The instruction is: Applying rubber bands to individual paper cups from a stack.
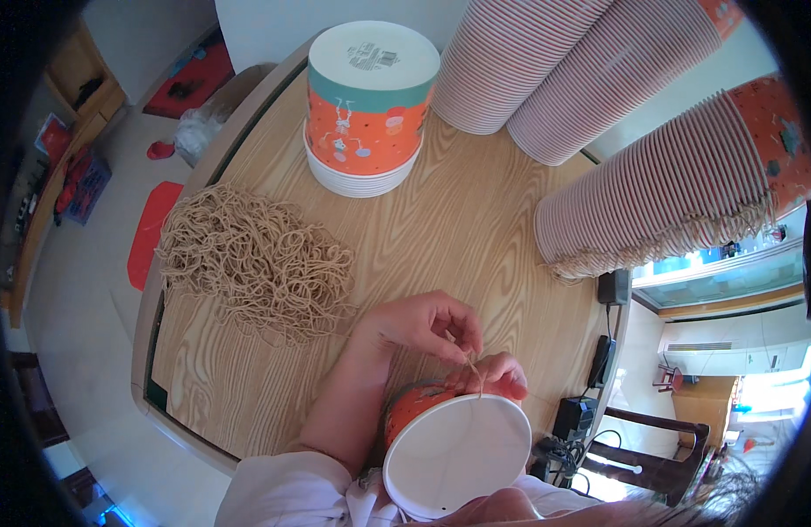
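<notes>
An orange paper bucket (403, 409) lies tilted against me near the table's front edge, its white inside (458, 458) facing up. At its far rim my left hand (427, 323) is closed, thumb and fingertips pinching a thin strand of tan twine (479, 379). The strand runs down to the rim. My right hand (499, 376) is curled round the far side of the bucket beside the strand; part of its fingers and its forearm are hidden. A loose heap of tan twine (256, 263) lies left of my left forearm.
An upside-down stack of orange and green buckets (366, 132) stands at the back. Long nested stacks (519, 61) rise at the far right; the nearest stack (660, 176) has twine ends hanging along its rims. Black adapters and cables (574, 417) hang by the right edge, near a dark chair (660, 430).
</notes>
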The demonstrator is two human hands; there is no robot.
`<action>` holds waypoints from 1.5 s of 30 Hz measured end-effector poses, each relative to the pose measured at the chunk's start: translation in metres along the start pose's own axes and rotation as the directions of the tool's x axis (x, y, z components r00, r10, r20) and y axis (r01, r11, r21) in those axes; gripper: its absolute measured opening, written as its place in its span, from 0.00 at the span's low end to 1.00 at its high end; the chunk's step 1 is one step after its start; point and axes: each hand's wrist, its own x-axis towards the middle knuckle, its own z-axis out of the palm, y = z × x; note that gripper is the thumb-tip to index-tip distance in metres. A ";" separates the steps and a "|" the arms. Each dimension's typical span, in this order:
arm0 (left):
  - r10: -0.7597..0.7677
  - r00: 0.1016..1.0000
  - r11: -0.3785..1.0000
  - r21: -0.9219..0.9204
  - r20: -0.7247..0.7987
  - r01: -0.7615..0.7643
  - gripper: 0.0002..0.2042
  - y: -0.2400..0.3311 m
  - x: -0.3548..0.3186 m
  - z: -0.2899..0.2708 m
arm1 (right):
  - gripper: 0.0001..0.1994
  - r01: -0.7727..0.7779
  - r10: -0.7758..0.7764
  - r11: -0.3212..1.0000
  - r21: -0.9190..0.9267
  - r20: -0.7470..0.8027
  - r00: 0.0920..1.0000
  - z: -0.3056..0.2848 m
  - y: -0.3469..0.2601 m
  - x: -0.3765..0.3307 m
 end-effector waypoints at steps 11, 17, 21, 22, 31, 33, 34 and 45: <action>-0.090 0.992 0.988 0.114 -0.085 0.100 0.14 -0.004 0.005 -0.009 | 0.20 -0.062 0.076 0.991 0.116 -0.116 0.990 -0.012 0.016 -0.009; -0.108 0.989 0.982 0.142 -0.106 0.122 0.12 -0.001 0.000 -0.010 | 0.21 0.044 -0.028 0.992 0.119 -0.134 0.991 -0.013 0.021 -0.004; -0.142 0.983 0.949 0.265 -0.121 0.170 0.07 0.000 0.000 -0.012 | 0.21 0.035 -0.011 0.978 0.205 -0.120 0.993 -0.015 0.022 -0.003; -0.141 0.982 0.949 0.265 -0.122 0.169 0.07 0.000 0.000 -0.012 | 0.21 0.034 -0.010 0.978 0.205 -0.118 0.993 -0.014 0.021 -0.003; -0.162 0.977 0.973 0.140 -0.141 0.182 0.04 0.002 0.001 -0.009 | 0.20 0.169 -0.175 0.981 -0.092 -0.063 0.983 -0.019 0.023 0.000; -0.121 0.969 0.976 0.152 -0.216 0.156 0.04 -0.001 -0.003 -0.008 | 0.13 0.057 -0.067 0.972 0.230 0.033 0.997 -0.032 0.029 0.007; -0.122 0.967 0.975 0.153 -0.223 0.158 0.04 0.000 -0.005 -0.007 | 0.13 0.053 -0.064 0.970 0.235 0.037 0.997 -0.040 0.033 0.017; -0.104 0.972 0.973 0.181 -0.213 0.143 0.06 -0.008 0.012 -0.004 | 0.09 0.106 -0.109 0.987 -0.117 -0.025 0.994 -0.060 0.043 0.049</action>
